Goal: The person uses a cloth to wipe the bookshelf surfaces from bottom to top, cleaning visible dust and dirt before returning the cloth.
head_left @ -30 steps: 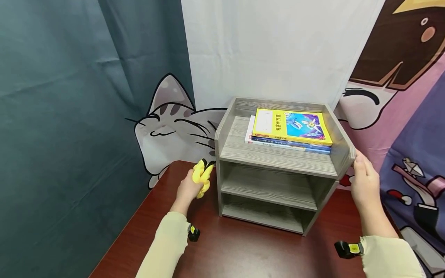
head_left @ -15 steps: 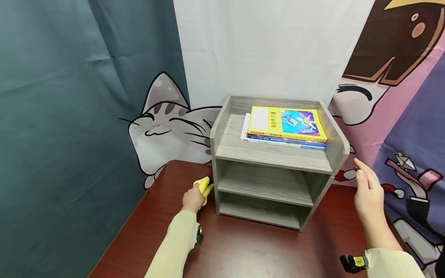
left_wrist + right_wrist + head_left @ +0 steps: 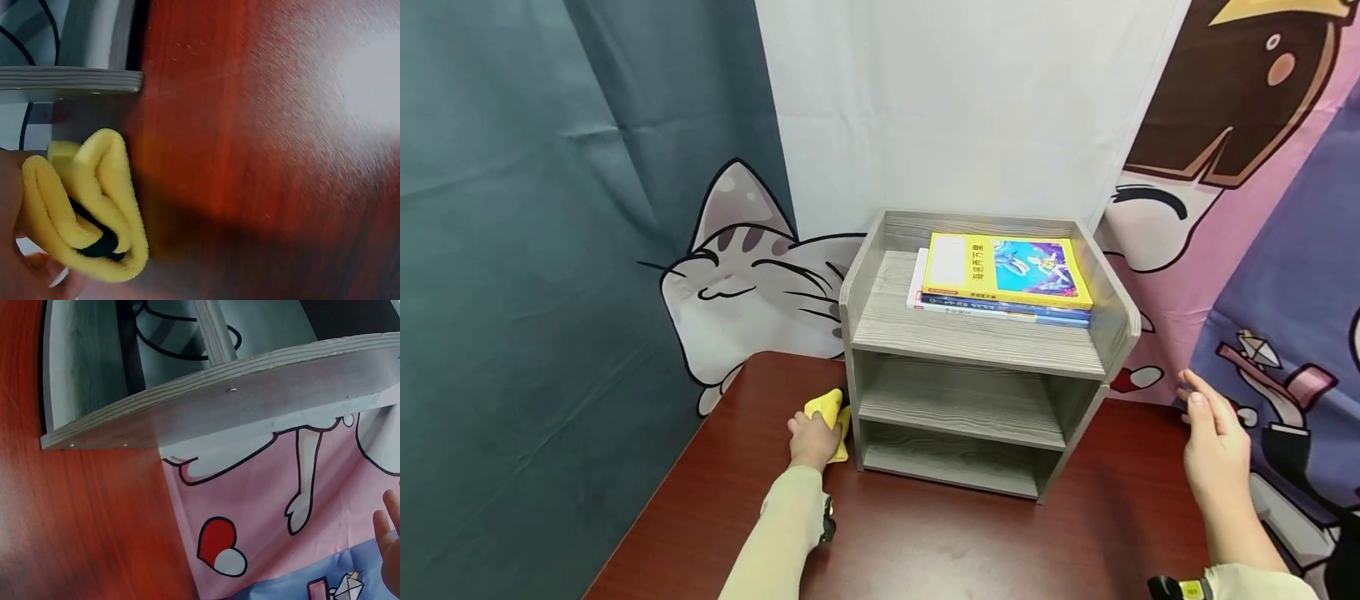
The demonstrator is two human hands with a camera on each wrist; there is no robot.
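My left hand (image 3: pixel 815 442) grips a folded yellow cloth (image 3: pixel 103 206) with a dark trim, low at the left side of a grey wooden shelf unit (image 3: pixel 977 354). In the left wrist view the cloth is folded over on itself, close over the reddish tabletop beside the shelf's side panel. My right hand (image 3: pixel 1217 454) is held in the air to the right of the shelf, apart from it, fingers loosely extended and holding nothing. At the edge of the right wrist view, some fingers (image 3: pixel 389 515) of that hand show.
A stack of books (image 3: pixel 1007 271), a yellow one on top, lies on the shelf's upper deck. The two lower compartments are bare. The shelf stands on a dark red table (image 3: pixel 925 542). Behind hang printed curtains (image 3: pixel 985 108) with a cartoon cat.
My right hand has let go of the shelf's right side and moved away to the right. My left hand has lowered the yellow cloth along the shelf's left side toward the table.
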